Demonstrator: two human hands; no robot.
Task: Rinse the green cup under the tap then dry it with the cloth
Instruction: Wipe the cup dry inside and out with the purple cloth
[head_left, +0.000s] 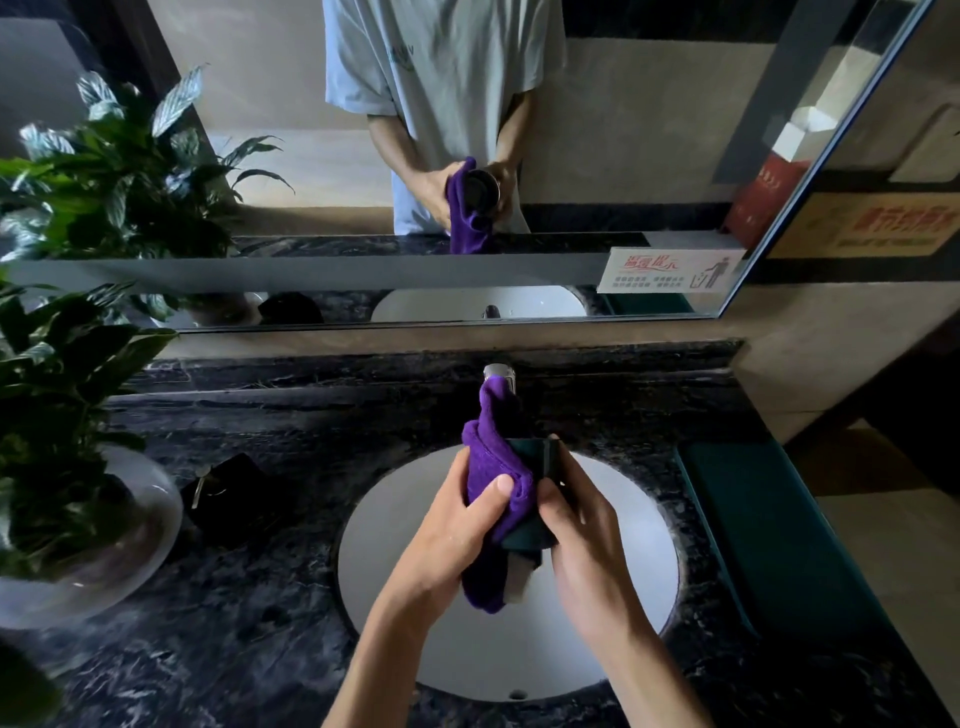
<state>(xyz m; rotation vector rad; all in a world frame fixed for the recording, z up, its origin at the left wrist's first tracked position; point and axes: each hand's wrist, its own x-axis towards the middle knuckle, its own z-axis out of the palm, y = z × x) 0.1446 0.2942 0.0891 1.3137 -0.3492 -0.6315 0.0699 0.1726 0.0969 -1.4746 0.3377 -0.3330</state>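
Note:
Above the white sink basin (405, 582), both hands hold the dark green cup (530, 467), which lies tilted with its mouth pointing away towards the mirror. My left hand (457, 525) presses the purple cloth (493, 462) against the cup's left side, thumb on top of the cloth. The cloth's ends hang below and stick up in front of the chrome tap (498, 373). My right hand (576, 525) grips the cup's base end from the right. No water is visibly running.
Dark marble counter (270, 613) surrounds the basin. A potted plant in a glass bowl (104, 525) stands at the left, a small black object (234, 493) beside it. A teal pad (763, 519) lies at the right. The mirror (623, 156) reflects a person's torso and hands.

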